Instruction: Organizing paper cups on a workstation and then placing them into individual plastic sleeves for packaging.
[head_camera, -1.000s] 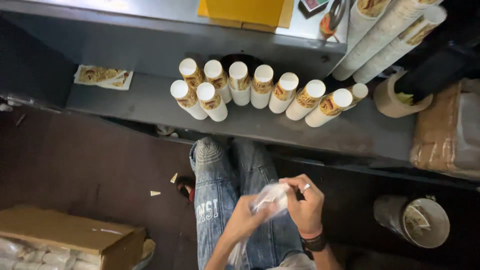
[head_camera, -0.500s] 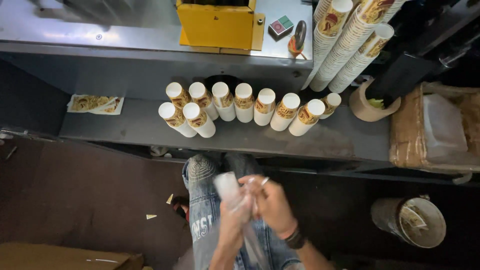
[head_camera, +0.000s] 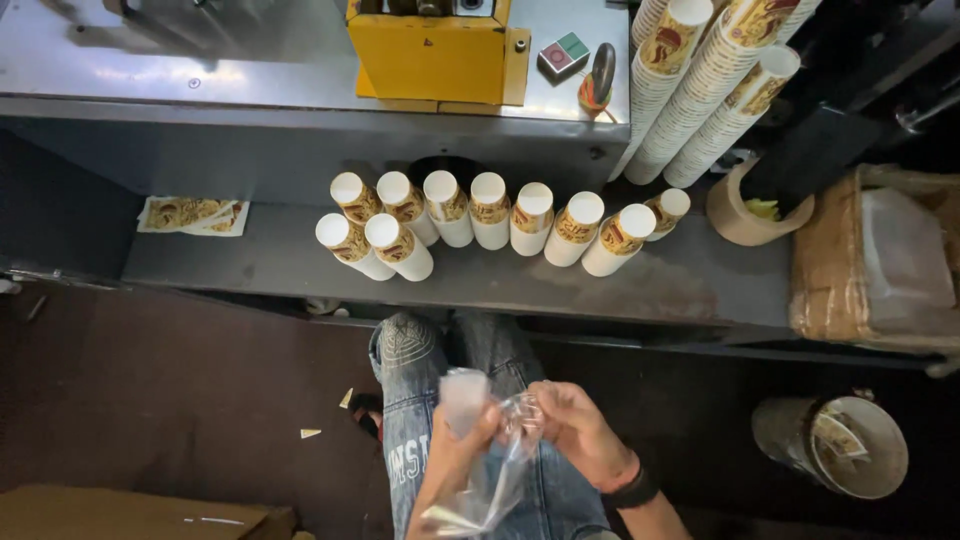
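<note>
My left hand (head_camera: 452, 455) and my right hand (head_camera: 578, 428) both pinch a clear plastic bag (head_camera: 492, 450) over my jeans-clad lap (head_camera: 410, 420). The bag hangs down crumpled between them, its top edge pulled up at the left hand. Ahead on the grey metal shelf (head_camera: 250, 262) stand several stacks of printed paper cups (head_camera: 490, 210) with white bases facing me, lined up in a row, two of them in front at the left.
A yellow machine housing (head_camera: 435, 55) sits on the steel top, with a red-green switch (head_camera: 562, 52) beside it. Tall cup stacks (head_camera: 700, 90) lean at upper right. A tape roll (head_camera: 740, 205), a cardboard box (head_camera: 870, 260), a bucket (head_camera: 845, 445) and flat printed blanks (head_camera: 190, 213) surround me.
The view has tilted up towards the machine. My hands have shifted left and lower over my lap, still working the plastic bag between them.
</note>
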